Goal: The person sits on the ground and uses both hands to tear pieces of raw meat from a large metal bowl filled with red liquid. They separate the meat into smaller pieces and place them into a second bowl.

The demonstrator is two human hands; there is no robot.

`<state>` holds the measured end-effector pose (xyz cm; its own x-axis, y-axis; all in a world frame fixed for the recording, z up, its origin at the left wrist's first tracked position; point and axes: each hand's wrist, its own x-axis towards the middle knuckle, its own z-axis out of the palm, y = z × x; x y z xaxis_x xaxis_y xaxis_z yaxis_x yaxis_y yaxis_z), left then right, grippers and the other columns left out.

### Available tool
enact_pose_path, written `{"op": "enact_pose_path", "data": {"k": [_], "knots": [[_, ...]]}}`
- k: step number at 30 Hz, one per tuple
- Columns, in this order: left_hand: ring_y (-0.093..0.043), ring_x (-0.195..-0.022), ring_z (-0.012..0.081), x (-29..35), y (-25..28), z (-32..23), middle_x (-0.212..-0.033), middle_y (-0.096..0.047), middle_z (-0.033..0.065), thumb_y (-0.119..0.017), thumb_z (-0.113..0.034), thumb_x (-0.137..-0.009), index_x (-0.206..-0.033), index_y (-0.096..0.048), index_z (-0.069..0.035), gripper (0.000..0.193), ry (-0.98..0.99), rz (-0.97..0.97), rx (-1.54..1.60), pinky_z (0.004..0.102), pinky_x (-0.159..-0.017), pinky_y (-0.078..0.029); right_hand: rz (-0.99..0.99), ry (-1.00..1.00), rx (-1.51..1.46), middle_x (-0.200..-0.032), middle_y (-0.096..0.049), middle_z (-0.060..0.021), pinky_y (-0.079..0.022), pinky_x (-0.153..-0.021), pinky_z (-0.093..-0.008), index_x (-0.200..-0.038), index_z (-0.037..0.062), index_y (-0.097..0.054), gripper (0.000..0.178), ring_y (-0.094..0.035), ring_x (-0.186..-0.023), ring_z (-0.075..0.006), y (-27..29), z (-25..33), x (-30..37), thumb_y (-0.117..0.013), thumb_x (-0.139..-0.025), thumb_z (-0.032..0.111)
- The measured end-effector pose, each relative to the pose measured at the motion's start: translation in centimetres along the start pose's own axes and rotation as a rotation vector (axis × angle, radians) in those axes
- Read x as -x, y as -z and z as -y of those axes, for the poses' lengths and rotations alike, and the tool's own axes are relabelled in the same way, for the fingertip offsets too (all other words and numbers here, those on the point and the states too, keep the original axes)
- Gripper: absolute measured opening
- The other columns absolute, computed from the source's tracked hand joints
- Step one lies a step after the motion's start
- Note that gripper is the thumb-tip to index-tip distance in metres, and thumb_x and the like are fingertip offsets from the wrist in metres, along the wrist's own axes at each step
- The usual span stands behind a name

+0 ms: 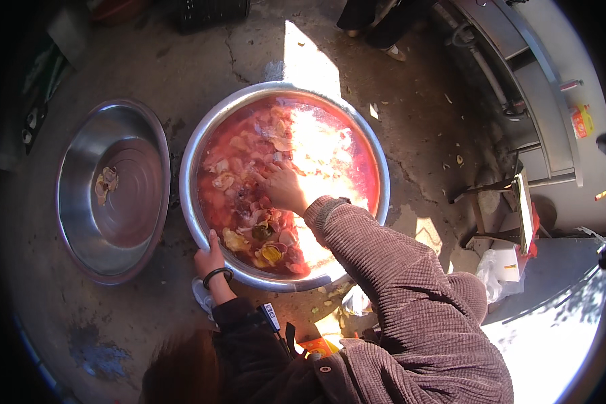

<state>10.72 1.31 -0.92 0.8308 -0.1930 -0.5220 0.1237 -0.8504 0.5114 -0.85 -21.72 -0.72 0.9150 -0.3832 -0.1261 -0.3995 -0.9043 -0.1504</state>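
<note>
A large round metal basin (194,145) holds reddish water and many pale and pink pieces of raw meat (223,180), some with skin that looks like poultry. My left hand (211,264), a dark band on its wrist, grips the basin's near left rim, thumb on top. Toward the middle, my right hand (284,188) reaches down into the meat. Its fingers look stretched and slightly apart, with the tips partly hidden among the pieces. Near the basin's front lie yellow pieces (271,254) and a dark greenish lump (262,231). Strong sunlight washes out the basin's right half.
Left of the basin stands a second metal basin (141,222) with one small piece of meat (106,183) in it. Another person's legs (390,30) show at the top. A wooden stool (518,209) and a white plastic bag (495,276) are at the right.
</note>
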Motion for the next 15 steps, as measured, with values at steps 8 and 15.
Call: {"op": "enact_pose_path", "data": {"k": [8,15], "knots": [[-0.064,-0.1,0.0399,-1.0,-1.3,2.0,-0.098,-0.067,0.0281,-0.06,-0.064,-0.08,-0.101,-0.067,0.007,0.074,-0.08,-0.002,0.147,0.0443,-0.084,-0.048,-0.047,-0.069,0.049,-0.103,-0.06,-0.0092,-0.044,-0.089,-0.042,-0.101,0.0116,-0.064,0.028,-0.053,-0.103,-0.0266,-1.5,0.2,0.8,-0.062,-0.078,0.028],[-0.063,-0.097,0.0429,-0.2,-3.2,3.9,-0.094,-0.065,0.0319,-0.047,-0.07,-0.084,-0.096,-0.065,0.012,0.085,0.038,-0.031,0.195,0.0462,-0.083,-0.047,-0.198,-0.456,-0.541,-0.11,-0.061,-0.0163,-0.045,-0.087,-0.0444,-0.113,0.0061,-0.057,0.03,-0.056,-0.102,-0.0329,1.8,-1.7,7.4,-0.05,-0.089,0.022]]}}
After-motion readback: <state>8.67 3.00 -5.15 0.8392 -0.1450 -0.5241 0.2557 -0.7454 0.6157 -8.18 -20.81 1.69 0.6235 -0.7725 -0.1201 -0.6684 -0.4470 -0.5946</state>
